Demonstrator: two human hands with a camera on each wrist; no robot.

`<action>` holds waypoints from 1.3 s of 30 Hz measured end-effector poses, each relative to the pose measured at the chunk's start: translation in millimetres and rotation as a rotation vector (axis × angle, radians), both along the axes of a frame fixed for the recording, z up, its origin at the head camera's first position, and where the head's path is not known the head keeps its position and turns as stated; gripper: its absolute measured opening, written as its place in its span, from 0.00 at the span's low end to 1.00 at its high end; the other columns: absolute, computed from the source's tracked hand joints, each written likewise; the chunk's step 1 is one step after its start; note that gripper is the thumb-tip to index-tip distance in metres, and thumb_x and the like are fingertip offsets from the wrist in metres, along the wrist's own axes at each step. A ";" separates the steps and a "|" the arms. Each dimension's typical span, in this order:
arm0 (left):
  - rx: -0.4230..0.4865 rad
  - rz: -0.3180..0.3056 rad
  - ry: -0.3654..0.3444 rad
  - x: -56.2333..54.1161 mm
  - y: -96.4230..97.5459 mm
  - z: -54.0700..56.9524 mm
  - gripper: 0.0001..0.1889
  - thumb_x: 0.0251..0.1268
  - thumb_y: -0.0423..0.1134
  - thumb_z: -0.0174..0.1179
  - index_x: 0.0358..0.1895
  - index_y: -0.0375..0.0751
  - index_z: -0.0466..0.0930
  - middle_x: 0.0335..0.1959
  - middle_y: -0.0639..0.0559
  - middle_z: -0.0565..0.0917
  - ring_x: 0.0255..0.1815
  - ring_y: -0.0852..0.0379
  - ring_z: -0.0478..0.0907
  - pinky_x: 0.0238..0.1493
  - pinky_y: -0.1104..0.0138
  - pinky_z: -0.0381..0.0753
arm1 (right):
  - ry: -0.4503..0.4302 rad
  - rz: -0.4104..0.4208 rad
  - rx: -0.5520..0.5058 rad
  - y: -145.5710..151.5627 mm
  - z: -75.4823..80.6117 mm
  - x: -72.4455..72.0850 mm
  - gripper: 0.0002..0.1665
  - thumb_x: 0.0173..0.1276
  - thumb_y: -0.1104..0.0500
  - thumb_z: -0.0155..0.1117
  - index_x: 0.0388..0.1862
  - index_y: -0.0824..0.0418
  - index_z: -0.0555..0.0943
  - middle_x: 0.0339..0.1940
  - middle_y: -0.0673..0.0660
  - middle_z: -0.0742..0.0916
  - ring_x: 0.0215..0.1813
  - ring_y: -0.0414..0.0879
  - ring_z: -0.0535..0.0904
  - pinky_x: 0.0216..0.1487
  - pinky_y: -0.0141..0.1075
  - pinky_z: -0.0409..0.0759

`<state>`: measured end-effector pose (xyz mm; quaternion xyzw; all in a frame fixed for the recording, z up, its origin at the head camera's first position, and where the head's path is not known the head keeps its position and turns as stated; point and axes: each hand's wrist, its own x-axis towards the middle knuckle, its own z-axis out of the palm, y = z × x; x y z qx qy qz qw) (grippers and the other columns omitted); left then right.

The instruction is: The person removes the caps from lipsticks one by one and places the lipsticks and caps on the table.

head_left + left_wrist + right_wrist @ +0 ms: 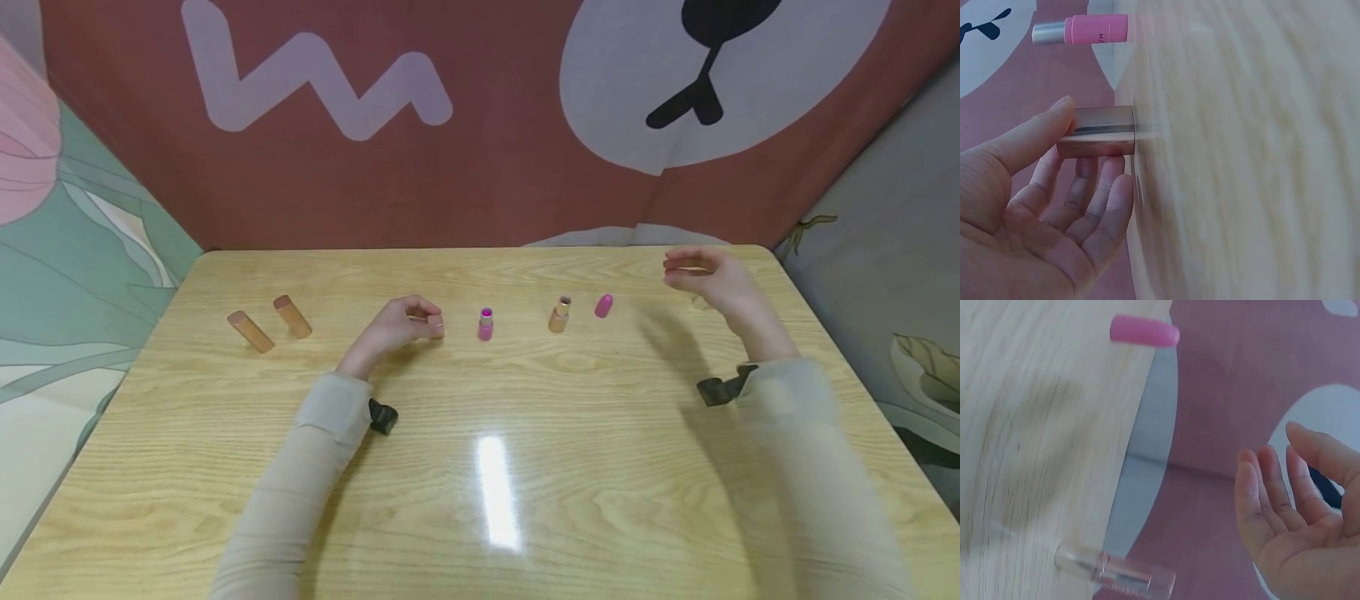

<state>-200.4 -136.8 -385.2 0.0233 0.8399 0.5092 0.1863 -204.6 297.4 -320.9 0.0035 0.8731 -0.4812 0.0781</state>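
Observation:
My left hand point(397, 325) pinches a short, shiny rose-gold tube point(1097, 132) between thumb and fingers; the tube stands on the table. Just to its right is an uncapped pink lipstick tube point(486, 325) with a silver collar, also upright. My right hand point(712, 279) is raised above the far right of the table, fingers loosely bent and nothing in them. Below it stands a clear tube point(1116, 572), partly covered by that hand in the head view. A glossy pink cap point(603, 306) with a rounded top is upright left of the right hand.
Between the pink tube and the pink cap stands a gold lipstick tube point(558, 317) with its collar bare. Two tan tubes point(251, 332) are at the far left. Behind the wooden table point(600, 467) rises a red-brown backdrop point(495, 167).

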 end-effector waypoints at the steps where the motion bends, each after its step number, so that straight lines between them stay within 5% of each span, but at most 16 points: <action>1: 0.000 -0.002 0.003 -0.1 0.0 0.1 0.18 0.63 0.35 0.62 0.55 0.33 0.74 0.50 0.43 0.78 0.51 0.49 0.76 0.53 0.64 0.75 | 0.012 -0.014 -0.004 3.2 0.5 0.3 0.14 0.67 0.49 0.63 0.50 0.40 0.74 0.37 0.24 0.78 0.40 0.19 0.75 0.49 0.22 0.73; 5: 0.010 -0.003 0.013 -0.9 0.2 0.0 0.18 0.63 0.35 0.62 0.55 0.33 0.74 0.49 0.43 0.78 0.51 0.49 0.77 0.54 0.64 0.75 | 0.070 -0.066 -0.043 14.6 2.8 1.9 0.11 0.67 0.51 0.63 0.45 0.35 0.75 0.35 0.24 0.79 0.39 0.19 0.76 0.40 0.16 0.72; 20: 0.020 -0.014 0.003 -1.5 -1.2 0.5 0.18 0.64 0.34 0.61 0.55 0.32 0.74 0.49 0.41 0.77 0.51 0.50 0.76 0.57 0.62 0.76 | 0.079 -0.295 -0.033 46.7 -0.2 6.9 0.14 0.68 0.50 0.60 0.51 0.38 0.74 0.35 0.23 0.78 0.40 0.20 0.73 0.44 0.20 0.69; 39: 0.009 -0.021 0.006 -0.3 0.4 2.2 0.19 0.63 0.34 0.62 0.56 0.32 0.74 0.50 0.42 0.78 0.52 0.50 0.76 0.56 0.62 0.76 | 0.099 -0.344 -0.061 72.4 -32.9 3.4 0.15 0.66 0.61 0.63 0.43 0.39 0.74 0.36 0.28 0.75 0.37 0.18 0.73 0.38 0.12 0.73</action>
